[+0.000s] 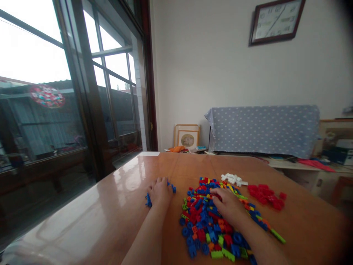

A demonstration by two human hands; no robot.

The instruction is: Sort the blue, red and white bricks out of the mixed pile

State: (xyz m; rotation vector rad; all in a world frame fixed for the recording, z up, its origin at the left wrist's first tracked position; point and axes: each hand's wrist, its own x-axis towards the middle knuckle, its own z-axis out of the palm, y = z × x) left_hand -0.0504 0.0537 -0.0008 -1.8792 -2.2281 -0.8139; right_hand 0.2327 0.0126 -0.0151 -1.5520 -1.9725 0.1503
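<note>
My left hand (160, 191) lies palm down with its fingers spread over a few blue blocks (148, 200) on the table, left of the big pile. Blue pieces show on both sides of it; what is under the palm is hidden. Over the upper part of the mixed pile of red, blue, green, orange and yellow blocks (202, 217) is my right hand (227, 204). Its thumb and forefinger are apart, and the other fingers are partly hidden. I see nothing held between thumb and forefinger.
White pieces (232, 179) lie behind the pile, and a group of red blocks (264, 195) is to the right. The glossy brown table (110, 213) reaches back to a white sheet (149, 154). Windows stand at the left; a cloth-covered object (261, 129) is beyond the table.
</note>
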